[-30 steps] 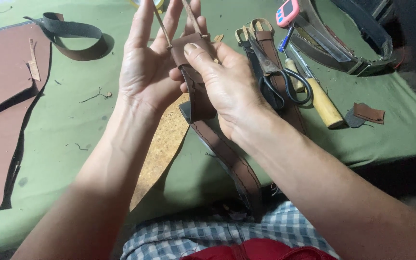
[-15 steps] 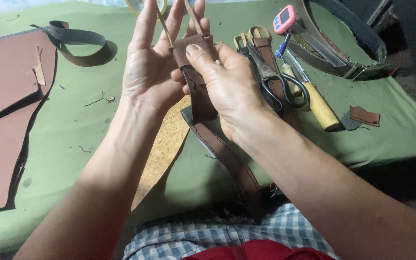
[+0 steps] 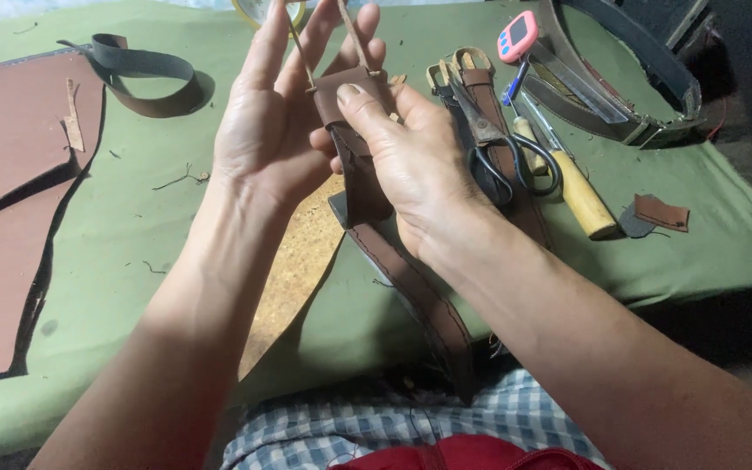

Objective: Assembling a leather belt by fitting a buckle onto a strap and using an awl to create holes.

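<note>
no box, tray or package shows on the green table [image 3: 176, 261]; its things lie loose on the cloth, and the only boxy item is a small pink device [image 3: 516, 35] with a dark screen near the far edge. above the middle of the table both hands meet on a dark brown leather strap [image 3: 360, 165]. the left hand [image 3: 276, 122] stands with palm turned inward and fingers spread upward behind the strap's folded upper end, so its grip is loose and open, backing the leather rather than clamping it. the right hand [image 3: 411, 165] has its grip closed on the same strap, thumb pressed on the front of the fold and fingers wrapped behind. two thin tan threads [image 3: 354, 35] rise from the fold past the top of the view. the strap's long tail drops toward the person's checked shirt [image 3: 376, 426], crossing a tan cork-like piece [image 3: 293, 278] lying on the table. just right of the hands lie black-handled scissors [image 3: 502, 161] on two buckled straps [image 3: 463, 74], beside a yellow-handled tool [image 3: 580, 196]. at the left lies a large brown leather sheet [image 3: 10, 191], with a curled dark strap [image 3: 145, 78] behind it.
</note>
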